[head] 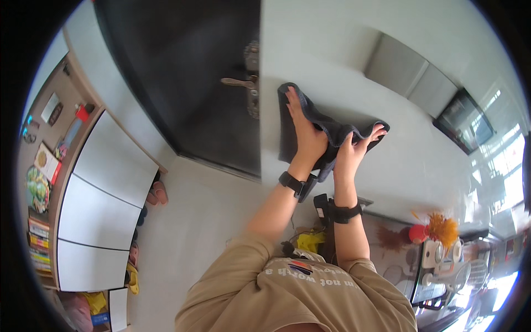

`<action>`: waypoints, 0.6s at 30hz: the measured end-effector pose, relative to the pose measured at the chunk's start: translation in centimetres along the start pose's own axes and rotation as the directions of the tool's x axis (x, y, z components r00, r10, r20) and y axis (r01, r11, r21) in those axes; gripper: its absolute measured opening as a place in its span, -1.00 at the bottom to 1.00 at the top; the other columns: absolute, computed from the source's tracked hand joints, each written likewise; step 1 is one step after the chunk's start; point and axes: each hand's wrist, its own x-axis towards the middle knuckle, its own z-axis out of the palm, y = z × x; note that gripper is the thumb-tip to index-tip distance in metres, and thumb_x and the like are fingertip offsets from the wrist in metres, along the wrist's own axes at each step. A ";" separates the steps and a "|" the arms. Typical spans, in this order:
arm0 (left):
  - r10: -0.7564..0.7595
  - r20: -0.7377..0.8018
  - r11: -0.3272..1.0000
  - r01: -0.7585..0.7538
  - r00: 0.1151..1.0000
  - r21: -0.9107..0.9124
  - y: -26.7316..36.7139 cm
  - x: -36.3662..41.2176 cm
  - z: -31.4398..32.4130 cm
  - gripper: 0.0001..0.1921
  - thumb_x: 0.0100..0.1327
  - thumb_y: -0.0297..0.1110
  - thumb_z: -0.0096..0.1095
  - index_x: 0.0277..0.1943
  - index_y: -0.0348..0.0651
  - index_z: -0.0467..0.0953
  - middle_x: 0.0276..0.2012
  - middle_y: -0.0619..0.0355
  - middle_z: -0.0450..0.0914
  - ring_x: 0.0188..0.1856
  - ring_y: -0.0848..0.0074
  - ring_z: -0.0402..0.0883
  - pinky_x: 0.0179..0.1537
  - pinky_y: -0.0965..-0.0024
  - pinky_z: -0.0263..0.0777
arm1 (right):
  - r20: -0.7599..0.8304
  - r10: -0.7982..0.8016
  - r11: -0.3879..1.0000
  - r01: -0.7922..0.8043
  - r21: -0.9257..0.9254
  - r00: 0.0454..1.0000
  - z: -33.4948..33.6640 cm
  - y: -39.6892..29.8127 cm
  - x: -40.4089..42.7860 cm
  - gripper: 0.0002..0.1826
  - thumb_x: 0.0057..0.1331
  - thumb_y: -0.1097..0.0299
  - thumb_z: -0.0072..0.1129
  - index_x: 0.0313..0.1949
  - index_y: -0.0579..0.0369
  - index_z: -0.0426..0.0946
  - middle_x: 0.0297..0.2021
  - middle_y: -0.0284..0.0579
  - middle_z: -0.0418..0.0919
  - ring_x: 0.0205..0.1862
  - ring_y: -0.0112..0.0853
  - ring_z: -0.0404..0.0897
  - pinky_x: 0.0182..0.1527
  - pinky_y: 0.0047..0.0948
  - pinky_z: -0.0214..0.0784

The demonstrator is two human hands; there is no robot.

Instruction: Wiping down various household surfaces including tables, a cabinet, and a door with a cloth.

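A dark grey cloth (288, 137) is spread and bunched in front of a glossy white wall panel (323, 50). My left hand (307, 135) has its fingers stretched upward along the cloth's left part. My right hand (354, 151) holds the right part, thumb raised and fingertips over the cloth's edge. Folds run between the two hands, and a corner hangs below them. Whether the cloth touches the panel is hard to tell. Each wrist wears a black strap with a small device.
Left of the panel is a dark door (186, 74) with a bronze lever handle (238, 82). A white-fronted cabinet (108, 166) stands at far left, with slippers (159, 193) beneath. At right, a red vase (418, 233) with orange dried flowers stands near several household items.
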 end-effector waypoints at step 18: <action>-0.336 -0.288 0.909 0.229 0.897 -0.348 -9.7 6.8 -34.8 0.14 -0.02 -0.28 0.42 0.36 -0.34 -0.42 0.37 -0.28 -0.29 0.42 0.06 -0.28 0.36 0.21 -0.27 | 0.905 -0.269 0.332 -0.851 0.408 0.329 29.0 -15.2 -17.6 -0.02 0.18 -0.11 0.15 0.38 0.06 -0.19 0.30 -0.12 0.10 0.27 -0.33 0.20 0.30 -0.35 0.02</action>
